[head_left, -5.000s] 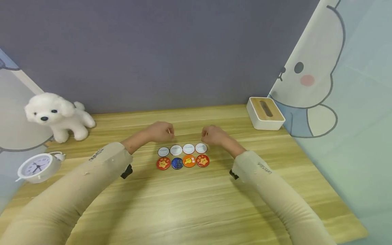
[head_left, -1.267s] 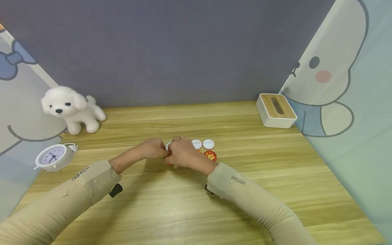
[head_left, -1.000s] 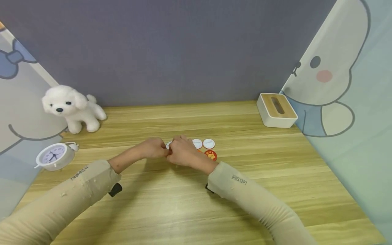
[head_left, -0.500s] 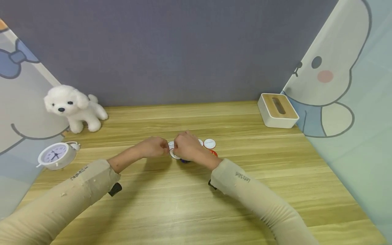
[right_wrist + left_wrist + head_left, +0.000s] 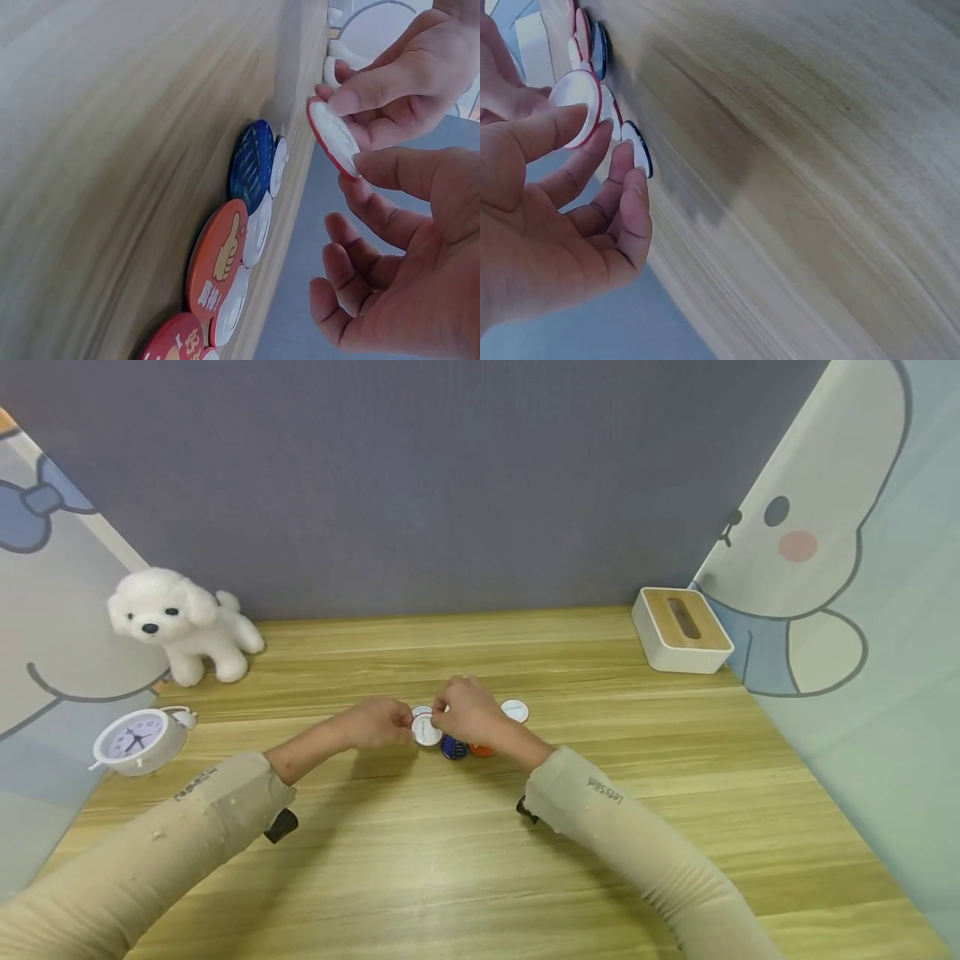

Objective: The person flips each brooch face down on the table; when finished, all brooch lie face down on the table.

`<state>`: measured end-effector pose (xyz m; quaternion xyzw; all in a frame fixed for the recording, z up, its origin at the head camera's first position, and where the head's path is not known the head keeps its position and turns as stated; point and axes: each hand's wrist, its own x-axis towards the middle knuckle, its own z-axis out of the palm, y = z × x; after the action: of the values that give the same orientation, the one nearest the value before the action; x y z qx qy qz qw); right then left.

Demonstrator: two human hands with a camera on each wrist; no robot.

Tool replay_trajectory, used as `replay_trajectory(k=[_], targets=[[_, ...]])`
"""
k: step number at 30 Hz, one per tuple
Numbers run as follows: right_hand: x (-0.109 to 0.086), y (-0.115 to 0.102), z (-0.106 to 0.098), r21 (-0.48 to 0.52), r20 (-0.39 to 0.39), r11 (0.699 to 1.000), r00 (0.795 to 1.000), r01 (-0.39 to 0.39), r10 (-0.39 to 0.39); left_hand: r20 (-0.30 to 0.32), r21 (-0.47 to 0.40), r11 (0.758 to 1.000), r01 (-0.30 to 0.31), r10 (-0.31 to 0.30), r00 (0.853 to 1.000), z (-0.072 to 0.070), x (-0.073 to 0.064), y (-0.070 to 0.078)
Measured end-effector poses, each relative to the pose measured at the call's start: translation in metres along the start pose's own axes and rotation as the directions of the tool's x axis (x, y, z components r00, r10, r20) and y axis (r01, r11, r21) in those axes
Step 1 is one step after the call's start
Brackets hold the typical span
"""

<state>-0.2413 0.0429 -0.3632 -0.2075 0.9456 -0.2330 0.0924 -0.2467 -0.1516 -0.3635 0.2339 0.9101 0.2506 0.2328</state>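
Observation:
My left hand (image 5: pixel 375 723) and right hand (image 5: pixel 471 714) meet over the left end of two rows of round badges. Between them they pinch one red-rimmed badge (image 5: pixel 334 139) by opposite edges, its white back showing, tilted above the table. In the right wrist view, a blue badge (image 5: pixel 253 165), an orange badge with a pointing hand (image 5: pixel 217 259) and a red badge (image 5: pixel 176 341) form the front row, printed faces up. White-backed badges (image 5: pixel 257 229) lie behind them. A dark-rimmed white badge (image 5: pixel 640 148) is close to my left fingertips. My right hand partly covers the rows in the head view.
The badges lie on a wood-grain table (image 5: pixel 420 860). At the back left sits a white plush dog (image 5: pixel 176 622), with a white alarm clock (image 5: pixel 141 741) in front of it. A white box with a wooden lid (image 5: pixel 681 631) stands at the back right, near the grey wall (image 5: pixel 450 485).
Five seconds ago both hands were apart, behind the badges. They have since come together at the left end; the red star badge there is now lifted, white back showing. My right hand shifted slightly right.

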Motion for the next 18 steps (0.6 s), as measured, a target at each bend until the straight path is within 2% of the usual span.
replay_trajectory(k=[7,12,18], targets=[[-0.0015,0.0036,0.0005,-0.038,0.002,0.999,0.999,0.032,-0.032,-0.02,-0.04,0.999,0.006,-0.007,1.0,-0.0078,-0.0008,0.0034],[-0.002,0.005,0.0016,-0.048,0.012,0.998,0.999,0.033,-0.032,-0.049,0.012,0.999,-0.044,0.044,0.998,-0.0083,0.0,0.0067],[-0.002,0.0027,0.0009,-0.051,0.018,0.998,0.999,0.044,-0.043,-0.024,0.053,0.996,-0.075,0.076,0.997,-0.0082,0.0001,0.0057]])
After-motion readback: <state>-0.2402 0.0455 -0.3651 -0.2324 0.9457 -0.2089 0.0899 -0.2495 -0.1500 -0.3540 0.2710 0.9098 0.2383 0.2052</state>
